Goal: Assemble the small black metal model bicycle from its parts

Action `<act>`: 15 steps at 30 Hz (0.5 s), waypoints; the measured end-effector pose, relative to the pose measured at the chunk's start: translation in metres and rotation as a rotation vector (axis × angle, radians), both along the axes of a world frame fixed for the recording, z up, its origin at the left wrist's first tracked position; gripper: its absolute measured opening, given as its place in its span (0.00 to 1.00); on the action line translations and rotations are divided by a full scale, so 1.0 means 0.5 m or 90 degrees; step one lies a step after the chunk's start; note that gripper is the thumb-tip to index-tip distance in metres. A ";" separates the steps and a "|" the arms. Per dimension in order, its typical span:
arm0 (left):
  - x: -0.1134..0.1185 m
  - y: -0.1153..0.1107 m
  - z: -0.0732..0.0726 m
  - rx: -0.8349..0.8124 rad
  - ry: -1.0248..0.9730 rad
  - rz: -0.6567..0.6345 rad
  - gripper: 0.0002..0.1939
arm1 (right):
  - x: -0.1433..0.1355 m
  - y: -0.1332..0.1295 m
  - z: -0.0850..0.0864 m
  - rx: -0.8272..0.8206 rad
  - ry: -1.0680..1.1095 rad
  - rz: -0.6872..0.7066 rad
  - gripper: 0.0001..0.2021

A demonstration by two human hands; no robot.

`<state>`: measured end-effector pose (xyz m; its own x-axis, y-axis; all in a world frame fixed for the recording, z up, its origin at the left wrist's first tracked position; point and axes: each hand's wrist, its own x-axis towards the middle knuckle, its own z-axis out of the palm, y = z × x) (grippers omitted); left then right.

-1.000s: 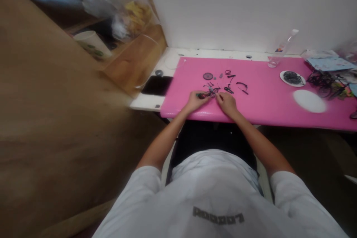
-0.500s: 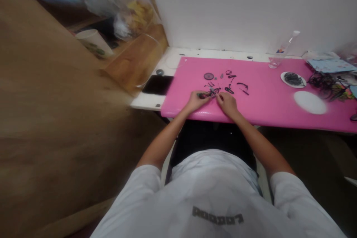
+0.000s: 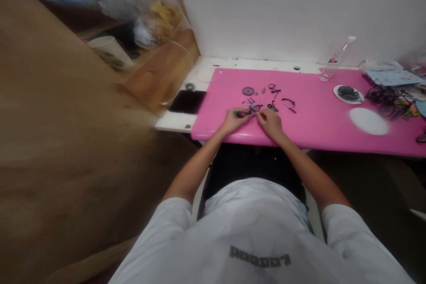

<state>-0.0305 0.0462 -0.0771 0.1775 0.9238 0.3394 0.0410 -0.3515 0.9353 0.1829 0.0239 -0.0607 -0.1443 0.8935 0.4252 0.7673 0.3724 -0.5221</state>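
Observation:
My left hand (image 3: 235, 120) is closed around a small dark model bicycle piece (image 3: 254, 109) with thin bars, low over the pink mat. Against the right end of that piece, my right hand (image 3: 271, 123) has its fingertips pinched together; anything tiny between them is too small to make out. Around the hands lie loose black parts: a round wheel-like disc (image 3: 248, 91), a looped thin part (image 3: 274, 90), a dark oblong part (image 3: 273, 108) and a curved strip (image 3: 288, 101). Several smaller bits are scattered among them.
The pink mat (image 3: 319, 128) covers the white table. At left lies a black phone-like slab (image 3: 188, 101). To the right are a clear bottle (image 3: 333, 66), a plate of black parts (image 3: 337, 96), a white disc (image 3: 368, 121) and tangled dark model bicycles (image 3: 388, 101).
The view has shifted very slightly. Both hands stay at the same piece, with no clear change in their grip.

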 end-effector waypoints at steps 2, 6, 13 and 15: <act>0.000 0.000 0.000 0.001 -0.001 0.002 0.21 | 0.000 0.002 -0.001 -0.007 -0.017 -0.003 0.16; -0.001 0.005 -0.005 -0.009 0.003 0.011 0.21 | 0.000 0.003 -0.003 -0.014 -0.011 -0.004 0.16; -0.002 0.001 -0.001 -0.013 0.002 -0.010 0.22 | 0.002 -0.001 -0.003 0.019 0.028 -0.005 0.08; -0.001 -0.001 0.002 -0.011 0.002 -0.009 0.22 | 0.001 -0.001 -0.002 0.011 0.012 -0.015 0.10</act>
